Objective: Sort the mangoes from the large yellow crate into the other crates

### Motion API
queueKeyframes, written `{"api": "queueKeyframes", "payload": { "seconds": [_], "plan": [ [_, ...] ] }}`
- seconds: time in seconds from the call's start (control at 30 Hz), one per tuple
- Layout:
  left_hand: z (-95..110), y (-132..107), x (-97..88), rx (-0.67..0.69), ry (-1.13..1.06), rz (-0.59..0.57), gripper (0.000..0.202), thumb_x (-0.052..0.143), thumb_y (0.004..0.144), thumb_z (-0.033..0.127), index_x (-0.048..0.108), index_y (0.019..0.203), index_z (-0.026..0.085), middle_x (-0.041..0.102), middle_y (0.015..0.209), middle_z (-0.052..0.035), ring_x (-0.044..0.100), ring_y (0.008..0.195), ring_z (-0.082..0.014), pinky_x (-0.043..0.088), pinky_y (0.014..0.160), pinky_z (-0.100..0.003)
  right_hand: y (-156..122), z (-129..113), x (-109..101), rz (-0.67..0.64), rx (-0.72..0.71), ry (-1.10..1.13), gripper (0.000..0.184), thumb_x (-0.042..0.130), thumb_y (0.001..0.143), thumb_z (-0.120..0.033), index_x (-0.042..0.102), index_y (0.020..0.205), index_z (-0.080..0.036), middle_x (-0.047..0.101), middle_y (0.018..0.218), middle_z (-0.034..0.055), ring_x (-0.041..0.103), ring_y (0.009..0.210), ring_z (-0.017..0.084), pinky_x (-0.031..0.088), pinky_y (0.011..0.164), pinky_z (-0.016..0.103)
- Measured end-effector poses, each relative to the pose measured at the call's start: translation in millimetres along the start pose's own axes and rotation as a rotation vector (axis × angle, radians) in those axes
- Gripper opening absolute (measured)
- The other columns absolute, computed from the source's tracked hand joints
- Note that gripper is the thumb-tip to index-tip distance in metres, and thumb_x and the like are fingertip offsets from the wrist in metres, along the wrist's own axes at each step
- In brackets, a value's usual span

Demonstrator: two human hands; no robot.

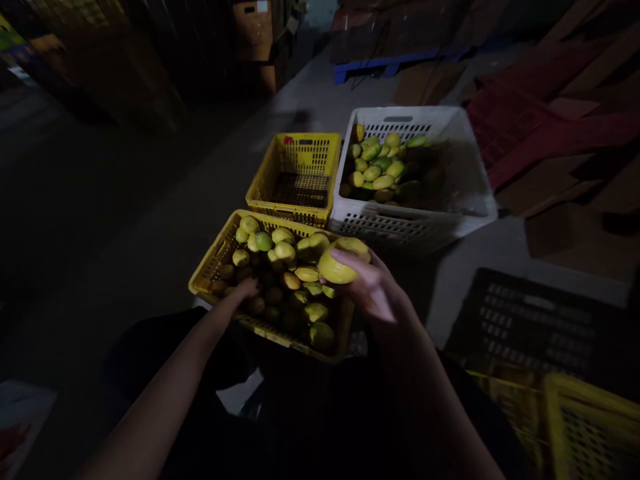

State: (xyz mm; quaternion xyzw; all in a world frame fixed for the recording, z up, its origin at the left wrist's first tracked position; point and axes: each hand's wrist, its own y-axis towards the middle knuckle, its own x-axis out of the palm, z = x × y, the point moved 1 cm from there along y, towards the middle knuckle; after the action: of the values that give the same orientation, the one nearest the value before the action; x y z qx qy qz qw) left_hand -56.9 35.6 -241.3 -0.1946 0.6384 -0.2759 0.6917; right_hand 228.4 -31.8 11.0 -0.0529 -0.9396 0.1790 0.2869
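Note:
My right hand (pixel 373 283) is closed around a large, smooth yellow fruit (pixel 340 263), thumb across its side, above the right end of a yellow crate (pixel 210 263). That crate holds many rounded yellow and green fruits (pixel 284 251), whose exact kind I cannot make out. My left hand (pixel 247 288) reaches over the near left rim into the crate, among fruits in deep shadow. Its fingers are mostly lost in the dark, so whether they grip a fruit does not show.
Behind stands a second yellow crate (pixel 300 137), its slatted bottom visible. A taller white crate (pixel 415 223) to the right holds similar fruits. Cardboard boxes (pixel 255 30), a blue pallet (pixel 390 63) and a red crate (pixel 530 120) lie farther off. Another yellow crate (pixel 590 390) sits lower right.

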Motion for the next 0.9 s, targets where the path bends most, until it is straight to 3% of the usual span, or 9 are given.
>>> {"api": "queueKeyframes", "payload": {
  "seconds": [0.17, 0.27, 0.37, 0.47, 0.57, 0.67, 0.77, 0.9],
  "plan": [
    [5, 2, 4.7, -0.033, 0.016, -0.005, 0.045, 0.067, 0.093, 0.038, 0.060, 0.132, 0.016, 0.060, 0.137, -0.0141, 0.060, 0.122, -0.0280, 0.049, 0.104, -0.050, 3, 3, 6, 0.017, 0.032, 0.031, 0.033, 0.089, 0.062, -0.023, 0.068, 0.088, -0.024, 0.070, 0.095, 0.0040, 0.068, 0.082, 0.023, 0.060, 0.052, 0.028],
    [1, 2, 1.5, -0.038, -0.022, 0.013, 0.047, 0.071, 0.085, 0.032, 0.065, 0.128, 0.014, 0.065, 0.133, -0.0161, 0.062, 0.121, -0.0300, 0.048, 0.103, -0.039, 5, 5, 11, 0.032, 0.044, 0.033, 0.033, 0.088, 0.061, -0.022, 0.066, 0.086, -0.024, 0.071, 0.091, 0.0024, 0.069, 0.083, 0.023, 0.060, 0.052, 0.029],
    [-6, -1, -2.9, -0.041, -0.087, 0.064, 0.039, 0.070, 0.082, 0.031, 0.070, 0.118, 0.017, 0.070, 0.125, -0.0120, 0.065, 0.115, -0.0282, 0.049, 0.096, -0.030, 6, 6, 16, 0.028, 0.076, 0.039, 0.032, 0.087, 0.061, -0.020, 0.066, 0.085, -0.024, 0.072, 0.090, 0.0017, 0.070, 0.081, 0.022, 0.060, 0.053, 0.029],
    [-15, -6, -10.3, -0.095, -0.152, 0.194, 0.032, 0.061, 0.089, 0.037, 0.069, 0.113, 0.017, 0.071, 0.119, -0.0121, 0.064, 0.112, -0.0277, 0.048, 0.096, -0.032, 8, 8, 17, 0.020, 0.095, 0.034, 0.031, 0.087, 0.060, -0.019, 0.067, 0.084, -0.023, 0.073, 0.087, 0.0022, 0.070, 0.074, 0.021, 0.059, 0.050, 0.028],
    [-27, -9, -24.2, -0.204, -0.204, 0.392, 0.037, 0.049, 0.097, 0.039, 0.060, 0.124, 0.016, 0.064, 0.126, -0.0159, 0.055, 0.125, -0.0317, 0.042, 0.106, -0.040, 11, 12, 16, -0.028, 0.080, 0.012, 0.030, 0.088, 0.060, -0.020, 0.070, 0.084, -0.022, 0.073, 0.081, 0.0025, 0.070, 0.069, 0.020, 0.057, 0.048, 0.026],
    [-36, -4, -40.2, -0.245, -0.272, 0.506, 0.052, 0.061, 0.091, 0.035, 0.046, 0.137, 0.017, 0.052, 0.141, -0.0170, 0.040, 0.140, -0.0350, 0.035, 0.113, -0.042, 16, 20, 13, -0.007, 0.084, -0.011, 0.030, 0.088, 0.061, -0.023, 0.071, 0.086, -0.022, 0.075, 0.082, 0.0034, 0.071, 0.069, 0.022, 0.058, 0.048, 0.028],
    [-40, 5, -50.4, -0.189, -0.381, 0.482, 0.076, 0.077, 0.075, 0.024, 0.041, 0.141, 0.017, 0.045, 0.150, -0.0170, 0.040, 0.141, -0.0361, 0.034, 0.115, -0.039, 23, 29, 9, 0.021, 0.132, -0.026, 0.027, 0.086, 0.063, -0.027, 0.072, 0.085, -0.021, 0.076, 0.081, 0.0051, 0.073, 0.072, 0.025, 0.059, 0.049, 0.031],
    [-46, 16, -55.1, -0.141, -0.579, 0.434, 0.080, 0.081, 0.065, 0.015, 0.050, 0.139, 0.017, 0.044, 0.153, -0.0179, 0.039, 0.145, -0.0383, 0.031, 0.119, -0.042, 28, 32, 6, 0.061, 0.157, -0.067, 0.030, 0.086, 0.064, -0.029, 0.071, 0.089, -0.022, 0.076, 0.083, 0.0053, 0.075, 0.080, 0.026, 0.058, 0.051, 0.029]
  ]
}}
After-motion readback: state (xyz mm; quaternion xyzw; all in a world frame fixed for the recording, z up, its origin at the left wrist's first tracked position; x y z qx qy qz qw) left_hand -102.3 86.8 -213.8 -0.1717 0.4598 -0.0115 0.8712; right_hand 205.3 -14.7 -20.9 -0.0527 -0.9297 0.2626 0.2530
